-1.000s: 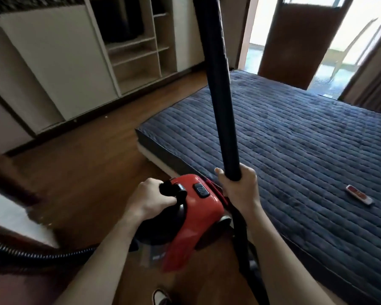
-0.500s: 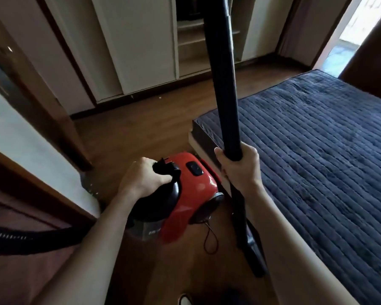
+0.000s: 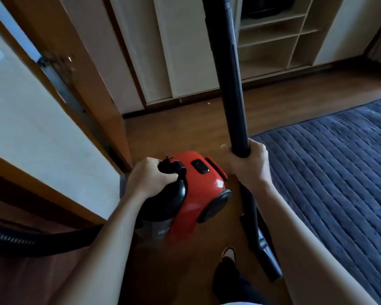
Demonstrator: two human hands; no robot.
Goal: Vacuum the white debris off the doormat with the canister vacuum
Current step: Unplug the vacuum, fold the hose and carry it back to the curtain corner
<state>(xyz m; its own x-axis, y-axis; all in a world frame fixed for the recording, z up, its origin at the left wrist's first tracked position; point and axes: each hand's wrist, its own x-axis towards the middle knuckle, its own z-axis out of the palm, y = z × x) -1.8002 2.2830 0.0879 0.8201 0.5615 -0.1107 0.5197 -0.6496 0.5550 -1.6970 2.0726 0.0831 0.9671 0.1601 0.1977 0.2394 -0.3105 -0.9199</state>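
The dark quilted bed [image 3: 334, 172] fills my right side and a door [image 3: 42, 133] my left, with wood floor [image 3: 185, 128] between. No doormat or white debris is in view, so I judge this as carrying, not cleaning. The open shelf unit [image 3: 271, 42] ahead holds one dark thing in its top compartment, cut off by the frame. My left hand [image 3: 147, 179] wraps the handle of the red canister vacuum [image 3: 198, 194], seemingly lifted. My right hand [image 3: 249, 166] grips the black wand [image 3: 228, 73] upright. The hose [image 3: 20, 243] trails left and could snag the door; the wand's top could strike the shelves.
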